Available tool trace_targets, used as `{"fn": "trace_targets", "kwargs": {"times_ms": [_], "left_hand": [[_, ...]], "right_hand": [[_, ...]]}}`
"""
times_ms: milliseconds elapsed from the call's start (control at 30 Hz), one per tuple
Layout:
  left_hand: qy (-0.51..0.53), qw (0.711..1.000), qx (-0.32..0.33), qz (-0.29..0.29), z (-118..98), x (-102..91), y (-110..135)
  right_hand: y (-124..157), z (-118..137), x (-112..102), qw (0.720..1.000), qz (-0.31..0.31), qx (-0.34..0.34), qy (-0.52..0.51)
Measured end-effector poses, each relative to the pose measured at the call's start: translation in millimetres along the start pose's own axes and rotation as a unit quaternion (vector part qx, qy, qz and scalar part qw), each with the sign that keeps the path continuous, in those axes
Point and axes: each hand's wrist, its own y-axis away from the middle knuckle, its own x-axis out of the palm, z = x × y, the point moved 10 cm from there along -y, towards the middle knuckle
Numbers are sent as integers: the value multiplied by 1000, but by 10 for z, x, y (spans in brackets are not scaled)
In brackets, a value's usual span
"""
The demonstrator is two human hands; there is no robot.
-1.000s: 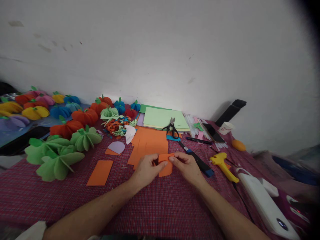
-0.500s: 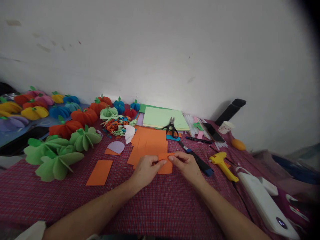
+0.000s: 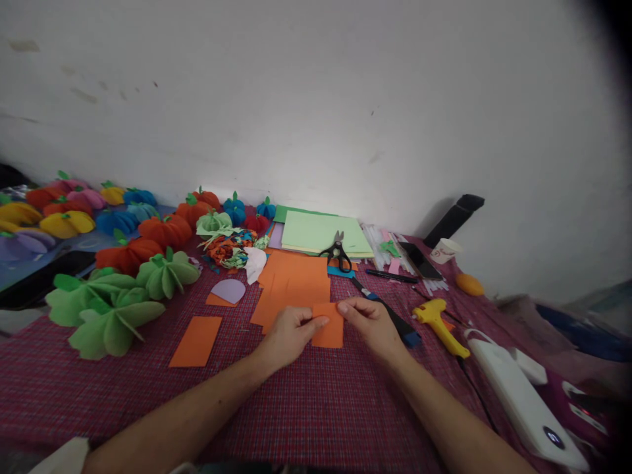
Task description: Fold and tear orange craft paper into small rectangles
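Note:
Between my two hands, a small orange paper piece (image 3: 328,327) is held up over the checked cloth. My left hand (image 3: 291,334) pinches its left edge, thumb across the front. At the upper right corner, my right hand (image 3: 371,324) grips the paper between thumb and fingertips. Just behind lies a stack of orange paper sheets (image 3: 296,280). A separate orange paper rectangle (image 3: 196,341) rests flat to the left, and a lilac paper semicircle (image 3: 228,290) lies beyond it on another orange piece. Beside my right hand is a dark utility knife (image 3: 397,319).
Black scissors (image 3: 337,252) lie on pale green sheets (image 3: 320,230). To the right are a yellow glue gun (image 3: 440,326) with its cord, a white power bank (image 3: 526,401), a phone (image 3: 419,260) and a paper cup (image 3: 445,251). Paper pumpkins (image 3: 165,230) crowd the left side.
The top strip of the orange piece, folded over earlier, now appears opened flat. My right hand has shifted slightly right to the paper's corner; my left hand stays nearly in place.

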Motion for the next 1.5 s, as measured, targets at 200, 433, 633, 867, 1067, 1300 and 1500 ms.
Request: {"fn": "trace_targets", "kwargs": {"times_ms": [200, 433, 633, 867, 1067, 1300, 1500], "left_hand": [[-22, 1000, -4, -9, 65, -11, -18], [10, 998, -13, -55, 164, -136, -60], [34, 997, -24, -60, 178, -150, -65], [102, 990, -24, -94, 137, -245, -60], [81, 986, -53, -138, 222, -348, -43], [69, 985, -55, -150, 251, -387, -53], [144, 981, -67, -115, 233, -281, -48]], "right_hand": [[-14, -24, -29, 1000, -19, -5, -5], [-11, -82, 145, 997, 66, 23, 34], [-18, -120, 131, 995, 61, 18, 71], [-12, -152, 196, 990, 99, 30, 93], [27, -130, 291, 986, 137, 23, 92], [38, -105, 319, 983, 153, 21, 98], [-2, -152, 240, 992, 107, 29, 55]]}}
